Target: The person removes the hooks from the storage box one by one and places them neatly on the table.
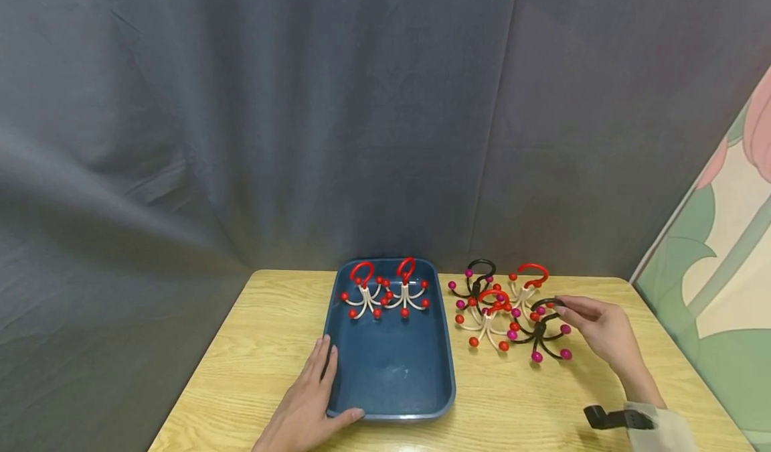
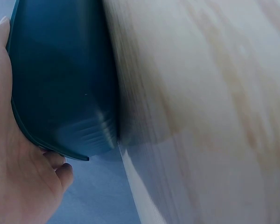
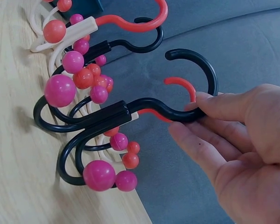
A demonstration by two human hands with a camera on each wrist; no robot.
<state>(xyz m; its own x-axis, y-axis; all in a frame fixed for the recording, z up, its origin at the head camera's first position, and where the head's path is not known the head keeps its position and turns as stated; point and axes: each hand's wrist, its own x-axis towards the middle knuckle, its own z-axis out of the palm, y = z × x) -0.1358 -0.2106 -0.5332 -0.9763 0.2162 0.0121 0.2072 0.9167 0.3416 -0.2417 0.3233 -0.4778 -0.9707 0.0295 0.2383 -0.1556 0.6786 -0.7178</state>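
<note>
My right hand (image 1: 602,330) pinches the curved top of a black claw hanger with magenta ball tips (image 1: 539,331) between thumb and fingers. In the right wrist view, this black hanger (image 3: 107,114) stands on its prongs, apparently at table level. My left hand (image 1: 307,398) rests at the near left corner of a blue tray (image 1: 391,378), fingers straight along the side and thumb by the front rim. Two white hangers with red hooks and red balls, one left (image 1: 365,296) and one right (image 1: 405,291), stand at the tray's far end.
Close around the held hanger stand another black hanger (image 1: 476,291) and two white-and-red ones, one nearer (image 1: 489,321) and one behind (image 1: 525,291). Their prongs overlap. A grey curtain (image 1: 373,117) hangs behind the wooden table (image 1: 241,351); a floral panel (image 1: 723,271) borders the right side.
</note>
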